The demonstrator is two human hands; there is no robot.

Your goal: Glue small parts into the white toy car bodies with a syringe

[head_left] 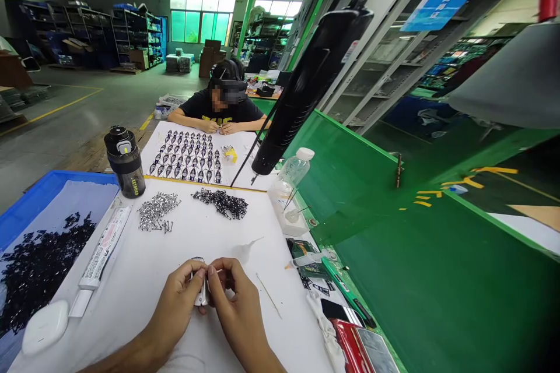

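Low over the white tabletop (153,268), my left hand (179,294) and my right hand (236,297) meet around a small silver metal part (202,296). Thumbs and fingertips of both hands pinch it, covering much of its surface, so its exact kind is unclear. To the right of my right hand lies a thin wooden stick (269,296). Beyond my hands are a pile of small silver pin-like pieces (157,211) and a heap of small black parts (222,204).
At left are a blue tray (52,178) of black parts, a white tube (105,247), a white case (45,326) and a dark drink bottle (126,163). A black cylindrical tool (306,87) hangs ahead. Another person (223,105) works opposite. A green partition (363,186) borders the right.
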